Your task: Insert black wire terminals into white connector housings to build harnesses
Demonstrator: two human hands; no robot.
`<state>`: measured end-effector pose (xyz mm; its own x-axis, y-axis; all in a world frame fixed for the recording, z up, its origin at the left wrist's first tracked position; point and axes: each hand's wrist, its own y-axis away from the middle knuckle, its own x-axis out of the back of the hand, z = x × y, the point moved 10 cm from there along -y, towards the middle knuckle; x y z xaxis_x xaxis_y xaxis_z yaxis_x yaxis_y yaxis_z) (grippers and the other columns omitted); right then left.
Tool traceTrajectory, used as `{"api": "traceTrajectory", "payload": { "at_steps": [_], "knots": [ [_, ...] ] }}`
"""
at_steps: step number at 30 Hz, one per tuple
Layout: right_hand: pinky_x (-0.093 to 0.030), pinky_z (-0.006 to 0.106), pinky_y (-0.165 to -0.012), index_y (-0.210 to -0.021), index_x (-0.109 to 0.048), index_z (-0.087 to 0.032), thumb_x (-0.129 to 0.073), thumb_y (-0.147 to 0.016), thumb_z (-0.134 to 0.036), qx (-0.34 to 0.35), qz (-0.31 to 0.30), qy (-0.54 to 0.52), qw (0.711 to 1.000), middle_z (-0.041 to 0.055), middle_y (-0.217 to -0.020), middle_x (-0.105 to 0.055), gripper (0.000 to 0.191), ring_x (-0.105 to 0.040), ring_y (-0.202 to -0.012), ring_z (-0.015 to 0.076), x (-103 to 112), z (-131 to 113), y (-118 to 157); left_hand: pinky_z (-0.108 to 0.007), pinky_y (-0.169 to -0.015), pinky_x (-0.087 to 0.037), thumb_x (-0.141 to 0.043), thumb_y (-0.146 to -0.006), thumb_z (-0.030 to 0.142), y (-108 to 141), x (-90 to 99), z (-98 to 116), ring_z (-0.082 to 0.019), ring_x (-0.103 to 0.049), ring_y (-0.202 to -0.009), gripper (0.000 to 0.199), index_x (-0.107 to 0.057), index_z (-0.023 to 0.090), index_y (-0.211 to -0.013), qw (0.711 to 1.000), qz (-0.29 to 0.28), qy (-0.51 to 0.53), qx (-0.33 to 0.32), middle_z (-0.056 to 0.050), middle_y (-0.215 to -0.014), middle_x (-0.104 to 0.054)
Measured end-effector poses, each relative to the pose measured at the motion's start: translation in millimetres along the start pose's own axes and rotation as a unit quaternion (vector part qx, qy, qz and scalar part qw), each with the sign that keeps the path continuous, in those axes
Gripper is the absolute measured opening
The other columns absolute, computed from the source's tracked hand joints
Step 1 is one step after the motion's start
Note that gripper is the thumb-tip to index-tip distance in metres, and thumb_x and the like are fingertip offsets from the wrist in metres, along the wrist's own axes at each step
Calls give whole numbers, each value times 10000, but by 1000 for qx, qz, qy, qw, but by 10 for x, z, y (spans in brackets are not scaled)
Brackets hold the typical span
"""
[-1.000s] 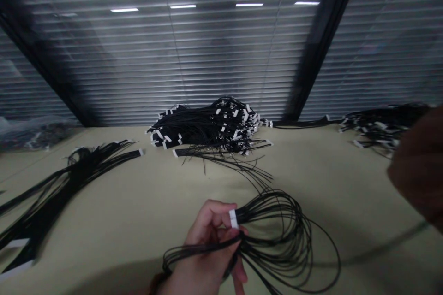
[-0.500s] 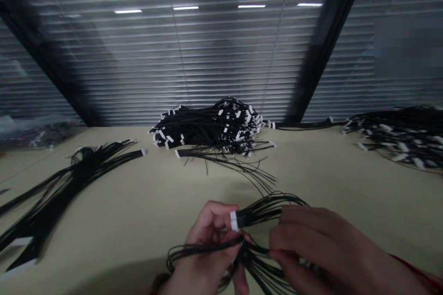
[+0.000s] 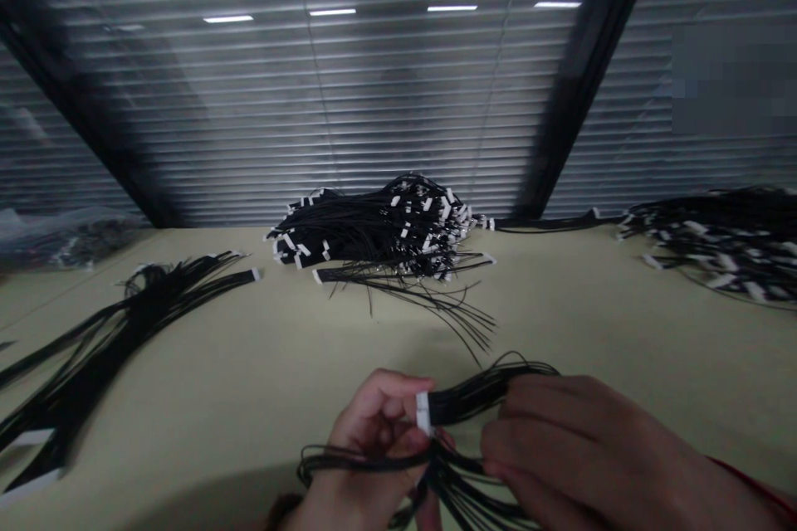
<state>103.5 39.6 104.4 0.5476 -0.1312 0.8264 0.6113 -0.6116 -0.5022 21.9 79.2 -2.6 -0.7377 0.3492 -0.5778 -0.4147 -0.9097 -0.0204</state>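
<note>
In the head view my left hand (image 3: 367,448) is closed, its thumb and fingers pinching a small white connector (image 3: 424,413). Black wires (image 3: 470,400) run from that connector to the right, bowing up toward my right hand (image 3: 560,448). My right hand is curled closed around the wires, and its fingertips are partly hidden. Below the connector a second group of black wires (image 3: 473,489) fans out to the lower right. Another loop of black wires (image 3: 336,458) lies across my left palm and hangs off its left side.
A heap of black wire harnesses (image 3: 374,224) with white connectors lies at the table's back. Another heap (image 3: 728,241) sits at the right. Long black harnesses (image 3: 124,348) stretch across the left. Clear plastic bags (image 3: 68,236) rest at the far left. Behind stands a window with blinds (image 3: 374,99).
The connector has moved slightly down with my left hand. The upper wires now lie closer together, and my right hand has shifted a little.
</note>
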Motion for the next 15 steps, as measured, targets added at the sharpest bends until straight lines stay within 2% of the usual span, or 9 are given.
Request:
{"api": "traceTrajectory", "payload": {
  "at_steps": [7,10,15],
  "knots": [
    [-382,225,-486,-740,-609,-193,-237,-977,-271,-4,10,38,999,-6,-608,-557,448,-503,-538,107,73,8,29,-95,-352,-465,-699,-746,244,-4,41,-44,-24,-542,-403,182,-635,260,-916,999,-1,-38,-4,33,-724,-637],
    [-379,239,-494,-814,-607,-182,-210,-983,-269,18,32,61,997,-4,-650,-590,440,-507,-546,103,135,-28,41,-112,-347,-471,-677,-765,246,0,34,-50,-35,-547,-407,154,-630,253,-912,999,-2,-53,-5,28,-735,-629],
    [-357,269,-488,-791,-562,-181,-194,-985,-235,27,78,121,989,0,-709,-632,419,-513,-548,104,190,-112,61,-114,-348,-457,-649,-786,283,27,69,-73,-43,-547,-430,167,-613,232,-942,996,13,-87,9,9,-761,-597]
  ]
}}
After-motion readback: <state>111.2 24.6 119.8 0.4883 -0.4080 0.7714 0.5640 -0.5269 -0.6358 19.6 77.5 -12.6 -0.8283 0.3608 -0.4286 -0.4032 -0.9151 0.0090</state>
